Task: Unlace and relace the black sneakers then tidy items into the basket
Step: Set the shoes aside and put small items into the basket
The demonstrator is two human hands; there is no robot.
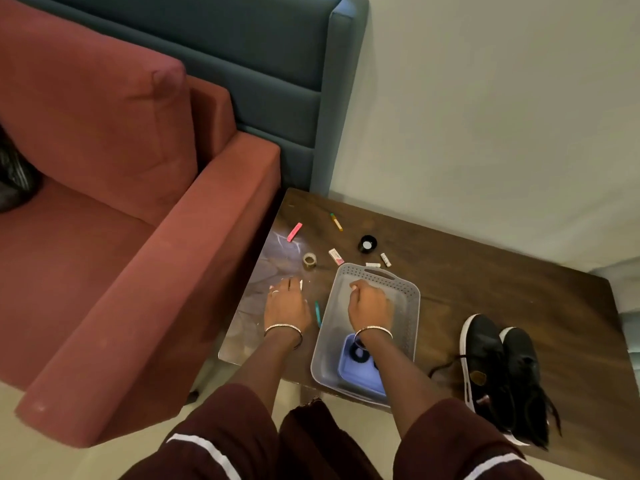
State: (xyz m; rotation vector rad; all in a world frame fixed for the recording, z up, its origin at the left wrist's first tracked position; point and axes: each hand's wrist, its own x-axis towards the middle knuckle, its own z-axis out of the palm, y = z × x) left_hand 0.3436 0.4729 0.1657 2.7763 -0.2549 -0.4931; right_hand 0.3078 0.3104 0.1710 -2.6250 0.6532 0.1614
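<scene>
while you work at the near left corner of the table (485, 282), mind how little margin you have: the grey basket (414, 323) sits right at the near edge, its long axis running away from you and its handle end at the far side. the sofa (121, 237) arm runs close along the table's left edge, just beside your left hand (287, 303). open wood lies to the right of the basket and beyond the black sneakers (502, 368).

your left hand rests flat on the tabletop left of the basket, fingers loosely straight, with a small white piece by the fingertips. your right hand (370, 303) is down inside the far half of the basket with its fingers curled under; you cannot tell whether it holds anything. a teal pen (317, 313) lies between the left hand and the basket wall. a blue tray (360, 372) lies in the basket's near end.

the sneakers stand side by side near the right front of the table, well apart from the basket, toes pointing away from you, heels at the near edge, laces trailing loose to the left.

beyond the basket lie a tape roll (309, 260), a pink eraser (294, 232), a marker (336, 222), a white box (336, 256), a black jar (367, 243) and a small white tube (385, 259).
</scene>
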